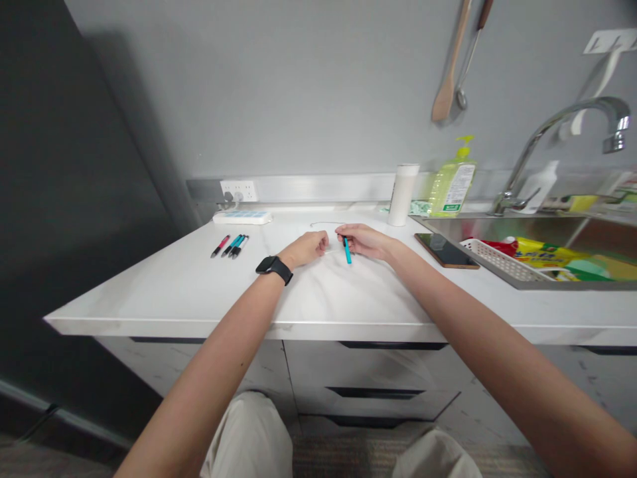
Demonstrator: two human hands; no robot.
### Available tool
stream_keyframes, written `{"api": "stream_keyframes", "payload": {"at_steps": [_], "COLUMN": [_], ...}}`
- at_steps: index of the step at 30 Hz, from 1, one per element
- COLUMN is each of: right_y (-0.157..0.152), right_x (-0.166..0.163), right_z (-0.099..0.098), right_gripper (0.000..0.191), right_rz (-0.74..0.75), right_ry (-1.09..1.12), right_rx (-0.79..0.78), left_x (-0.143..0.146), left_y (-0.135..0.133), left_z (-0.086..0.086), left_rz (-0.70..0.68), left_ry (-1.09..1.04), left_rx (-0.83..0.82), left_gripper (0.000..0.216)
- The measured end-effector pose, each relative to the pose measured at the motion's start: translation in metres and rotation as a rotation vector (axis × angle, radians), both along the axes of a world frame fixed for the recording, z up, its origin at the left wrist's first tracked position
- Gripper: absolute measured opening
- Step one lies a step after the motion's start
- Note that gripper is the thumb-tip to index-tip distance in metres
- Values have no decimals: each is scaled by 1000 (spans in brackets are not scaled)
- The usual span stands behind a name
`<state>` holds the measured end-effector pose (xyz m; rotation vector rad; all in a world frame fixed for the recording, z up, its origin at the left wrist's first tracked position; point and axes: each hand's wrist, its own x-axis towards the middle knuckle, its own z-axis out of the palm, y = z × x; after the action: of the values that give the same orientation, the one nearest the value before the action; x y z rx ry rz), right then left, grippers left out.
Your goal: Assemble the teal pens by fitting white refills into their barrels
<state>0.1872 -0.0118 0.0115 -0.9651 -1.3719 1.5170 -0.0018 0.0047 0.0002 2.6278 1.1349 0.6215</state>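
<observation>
Pen [348, 253]: slim and straight, bright turquoise along its barrel, with a dark part at the upper end, beside the fingertips; the finer detail there is too small to make out.
Pen's place: in the right hand, above the middle of the white counter [164, 292], tilted, its turquoise end pointing down toward the front edge.
Right hand [365, 240]: thumb and fingers closed on the dark upper part of the pen.
Left hand [305, 249]: just beside the pen, fingers curled inward; whether they grip anything, I cannot tell. A thin pale sliver [330, 251] shows by them, too faint to name.
Left wrist: a black watch [275, 267] with a dark square face.
Pens to the left: a red pen [219, 246], two turquoise pens [232, 245] and a whitish pen [241, 246], lying roughly side by side, their dark ends toward the front edge.
</observation>
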Motion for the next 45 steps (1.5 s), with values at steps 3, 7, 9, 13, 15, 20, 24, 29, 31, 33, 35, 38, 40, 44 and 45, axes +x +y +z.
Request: {"api": "stream_keyframes", "payload": {"at_steps": [3,7,9,13,15,20,24,29,31,33,35,38,40,44,45], "right_y": [1,2,3,7,8,4,3,5,5,5,3,0,-1,-1,0], "right_x": [1,1,1,4,4,-5,-15,-22,-23,-23,-23,-25,-27,-30,-29], "right_z": [-1,-2,-3,-2,-2,-8,-16,-19,-17,-15,-12,-9,-10,-12,-12], "right_gripper": [8,7,7,3,5,25,26,11,12,23,25,20,22,23,23], "right_rz": [8,14,20,6,-22,-31,41,-88,-156,-169,-125,-35,-15,-53,-65], "right_ry": [9,10,13,60,55,-196,-435,-772,-791,-700,-551,-353,-270,-178,-168], "right_rx": [3,3,9,67,105,214,355,676,739,680,535,355,329,368,379], "left_x": [-1,1,3,2,1,-1,0,-1,-1,0,0,-1,-2,0,-1], "left_y": [2,1,-1,-3,-2,-2,-7,-6,-8,-10,-11,-11,-10,-11,-12], "left_z": [-1,-3,-3,4,8,15,13,11,12,13,15,15,15,19,20], "left_rz": [13,33,38,100,171,218,155,73,95,138,172,187,190,160,158], "left_ry": [-8,45,87,6,-165,-713,-898,-938,-936,-932,-932,-930,-923,-877,-851], "left_rx": [-34,2,24,72,88,-255,-550,-658,-670,-667,-656,-644,-631,-579,-558], "left_gripper": [19,18,19,21,23,27,32,38,40,41,42,44,43,39,36]}}
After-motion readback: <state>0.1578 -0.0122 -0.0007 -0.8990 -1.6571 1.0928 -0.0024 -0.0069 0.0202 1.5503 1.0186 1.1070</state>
